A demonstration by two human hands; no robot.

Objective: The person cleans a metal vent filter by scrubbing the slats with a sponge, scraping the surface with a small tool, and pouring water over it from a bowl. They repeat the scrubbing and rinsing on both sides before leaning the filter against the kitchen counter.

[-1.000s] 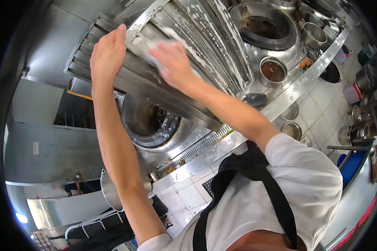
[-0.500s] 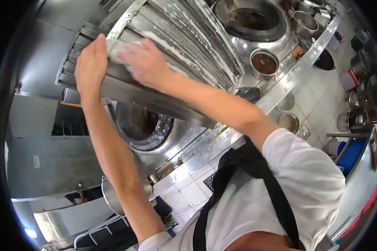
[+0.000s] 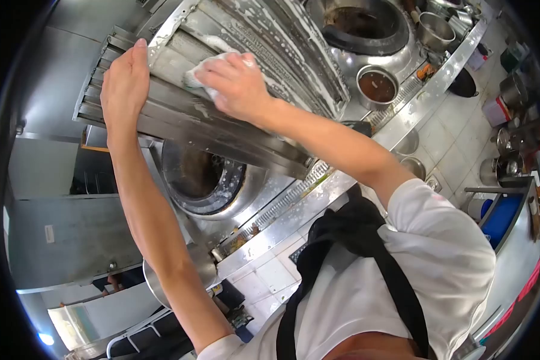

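A ridged metal baffle filter panel (image 3: 216, 129), streaked with white suds, leans tilted over the stove. My left hand (image 3: 125, 84) is closed on its upper left edge; the fingertips are partly hidden. My right hand (image 3: 237, 87) presses a white scrubbing cloth (image 3: 199, 73) against the ridges, fingers curled over it. Foam lies thickest on the grooves to the right of my right hand. Behind my left hand, more ridged metal slats (image 3: 90, 103) stick out.
Below the panel sits a wok burner (image 3: 195, 174), with a second wok burner (image 3: 366, 27) at the back. A pot of brown liquid (image 3: 378, 88) stands near the steel counter edge (image 3: 402, 123). Beyond are a metal pot (image 3: 436, 31) and a tiled floor (image 3: 447, 138).
My right hand has slid the cloth to the right along the ridges, away from my left hand. My left hand stays on the edge, shifted slightly left and up in view.
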